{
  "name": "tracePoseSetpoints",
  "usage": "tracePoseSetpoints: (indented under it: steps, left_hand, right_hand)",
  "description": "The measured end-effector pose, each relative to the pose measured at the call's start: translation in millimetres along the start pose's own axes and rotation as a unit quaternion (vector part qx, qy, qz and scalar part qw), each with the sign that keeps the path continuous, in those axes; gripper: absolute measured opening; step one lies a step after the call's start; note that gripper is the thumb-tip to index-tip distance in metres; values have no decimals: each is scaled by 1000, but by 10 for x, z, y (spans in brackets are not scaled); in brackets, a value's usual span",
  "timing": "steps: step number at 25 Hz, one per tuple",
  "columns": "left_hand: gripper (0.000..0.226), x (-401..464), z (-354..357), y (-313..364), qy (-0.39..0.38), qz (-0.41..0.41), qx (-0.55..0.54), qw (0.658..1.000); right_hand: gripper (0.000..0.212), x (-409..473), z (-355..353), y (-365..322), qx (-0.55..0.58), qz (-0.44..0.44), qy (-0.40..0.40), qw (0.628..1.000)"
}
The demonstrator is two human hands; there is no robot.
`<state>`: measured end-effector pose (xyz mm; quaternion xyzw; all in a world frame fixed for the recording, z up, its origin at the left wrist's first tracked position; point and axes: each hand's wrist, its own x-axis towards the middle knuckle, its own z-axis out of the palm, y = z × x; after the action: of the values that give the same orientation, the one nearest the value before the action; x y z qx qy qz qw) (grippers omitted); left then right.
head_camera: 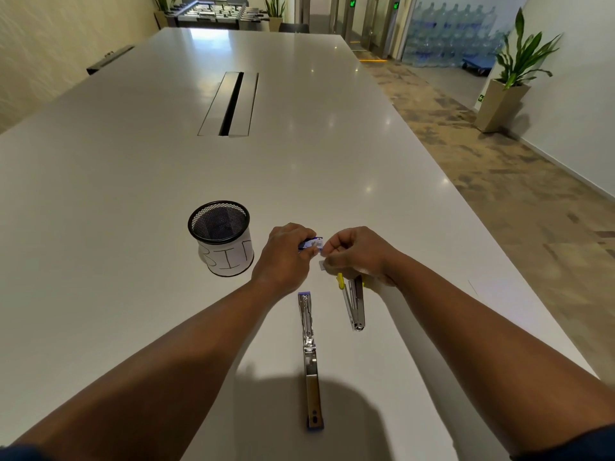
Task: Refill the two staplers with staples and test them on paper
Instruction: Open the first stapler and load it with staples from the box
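Blue staple box (311, 243) sits pinched in the left hand (283, 254), low over the white counter (133, 181). Right hand (357, 251) is curled closed at the box's open end, fingertips apparently nipping a strip of staples; too small to confirm. A pale scrap (322, 265) lies just beneath. Blue-tipped stapler (309, 354) lies swung open nearest the body; yellow-tipped stapler (354, 302) lies open, touching the right wrist. Mesh cup (219, 237) stands left. Risks: the strip could snap or spill if tugged askew; the wrist could nudge the yellow stapler.
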<state>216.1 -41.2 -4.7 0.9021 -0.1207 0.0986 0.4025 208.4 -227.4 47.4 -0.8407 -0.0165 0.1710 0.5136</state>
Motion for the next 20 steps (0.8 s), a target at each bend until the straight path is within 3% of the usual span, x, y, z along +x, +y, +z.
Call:
tracePoseSetpoints:
  steps: [4,12,18,20]
  left_hand:
    - [25,-22,4,-3,10,9,-1,1000]
    - [19,-163,-57,93,62,8,-33,997]
    - [19,-494,-192,163,27,-52,-176,983]
    - [20,-628,-232,225,11,-84,-278,957]
  right_hand:
    - [23,-17,3,-30,-57,5,-18,998]
    - [10,-119,139,-118,-164,-52,37,984]
    - [10,-356,283,-148,-281,-179,117,935]
    - [6,-466,322,-143,-295,-220,128,921]
